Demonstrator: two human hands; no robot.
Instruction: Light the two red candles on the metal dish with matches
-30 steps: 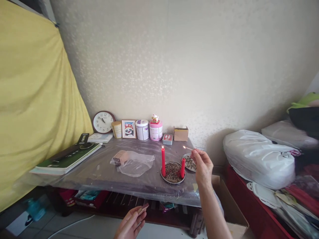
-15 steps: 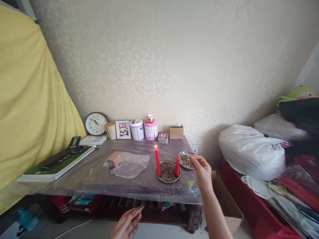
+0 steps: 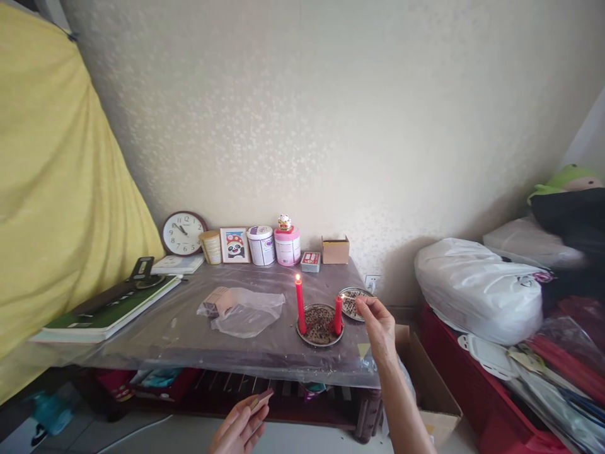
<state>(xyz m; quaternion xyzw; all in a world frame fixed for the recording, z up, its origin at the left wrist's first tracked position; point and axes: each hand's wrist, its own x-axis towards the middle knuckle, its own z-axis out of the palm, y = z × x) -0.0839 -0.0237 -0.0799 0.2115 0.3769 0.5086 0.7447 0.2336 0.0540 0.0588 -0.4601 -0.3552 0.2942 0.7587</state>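
Match: my right grip (image 3: pixel 378 323) is closed, thumb and fingertips pinching a lit match (image 3: pixel 350 298) that points left over the counter (image 3: pixel 265 353).
Flame: it burns at the top of the short red candle (image 3: pixel 338 316); whether the wick has caught I cannot tell.
Matchbox: my left grip (image 3: pixel 239 425) is closed around a small matchbox (image 3: pixel 263 400), held low in front of the counter's near edge.
Candles: the short one stands upright on the right side of a round metal tray (image 3: pixel 320 321), while the tall red candle (image 3: pixel 300 309), alight, stands on its left side.
Second tray: another round metal tray (image 3: pixel 352 309) sits just behind and to the right, partly hidden by my right grip.
Counter: a clear plastic bag (image 3: pixel 255 315) lies crumpled beside a small brown carton (image 3: pixel 220 301), left of the candles.
Back row: from left, a clock (image 3: pixel 184 233), a beige container (image 3: pixel 212 248), a framed panda picture (image 3: pixel 235 247), a white tub (image 3: pixel 261 247) and a pink tub (image 3: pixel 287 248) topped by a cat figurine (image 3: pixel 284 222).
Left end: a green book (image 3: pixel 108 309) lies near a yellow cloth (image 3: pixel 61 189).
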